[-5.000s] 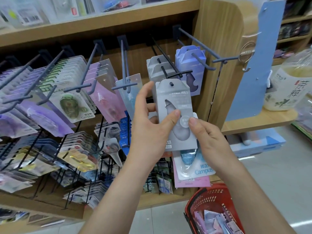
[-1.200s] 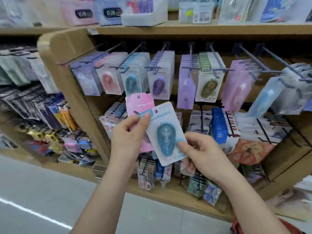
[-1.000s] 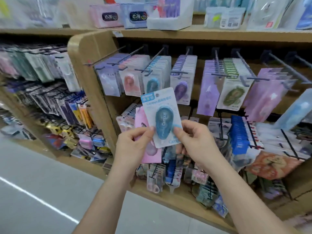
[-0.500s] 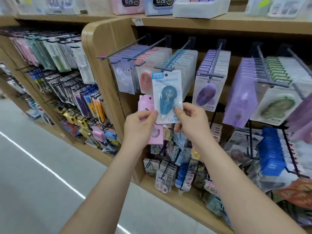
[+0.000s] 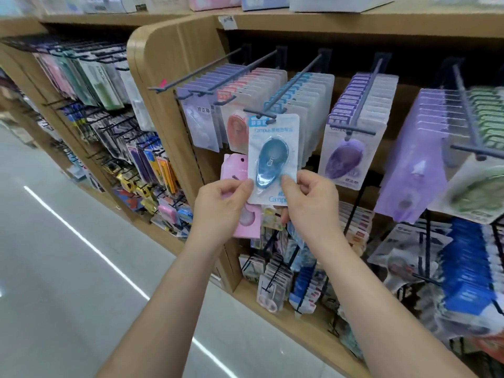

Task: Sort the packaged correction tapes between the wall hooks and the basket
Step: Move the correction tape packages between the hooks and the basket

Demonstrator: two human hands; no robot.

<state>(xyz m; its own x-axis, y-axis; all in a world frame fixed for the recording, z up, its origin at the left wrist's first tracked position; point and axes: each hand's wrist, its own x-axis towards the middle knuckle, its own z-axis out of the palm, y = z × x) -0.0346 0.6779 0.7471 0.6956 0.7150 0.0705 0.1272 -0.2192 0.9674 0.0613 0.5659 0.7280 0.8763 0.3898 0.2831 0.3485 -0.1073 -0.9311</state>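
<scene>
A blue correction tape pack (image 5: 272,156) stands upright in front of the display, its top edge at the tip of the blue-tape hook (image 5: 286,85). My right hand (image 5: 308,205) pinches its lower right edge. My left hand (image 5: 221,208) pinches its lower left corner and also holds a pink correction tape pack (image 5: 236,170) behind it. The same hook carries a row of matching blue packs (image 5: 311,105). No basket is in view.
Neighbouring hooks hold lilac packs (image 5: 201,124), orange-pink packs (image 5: 240,124), purple packs (image 5: 354,148) and green packs (image 5: 480,192). Lower hooks carry small stationery (image 5: 275,282). A wooden shelf divider (image 5: 169,105) stands left of the hooks; grey floor (image 5: 68,268) lies below left.
Both hands have raised the blue pack up to the tip of the blue-tape hook. The view has moved closer to the display.
</scene>
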